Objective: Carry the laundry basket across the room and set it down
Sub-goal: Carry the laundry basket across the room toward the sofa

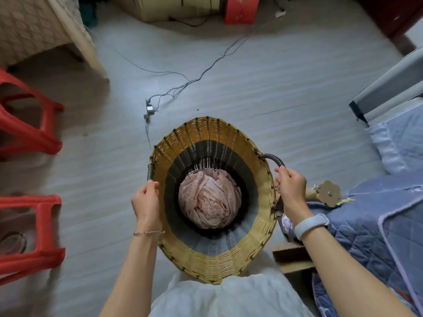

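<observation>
A tall woven laundry basket [206, 136], yellow at the rim with dark and grey bands inside, fills the middle of the view, seen from above. A bundle of pale pink cloth [209, 197] lies at its bottom. My left hand [146, 202] is closed around the grey handle on the basket's left side. On the right side, my right hand [291, 191] grips the other grey handle [273, 157]. The basket's base is hidden, so I cannot tell whether it rests on the floor.
Two red plastic stools [29, 124] [39, 227] stand at the left. Thin cables and a plug strip [148, 110] trail over the grey floor ahead. A bed with a blue quilt [377, 213] lies at the right, a cloth-covered table [41, 30] at far left.
</observation>
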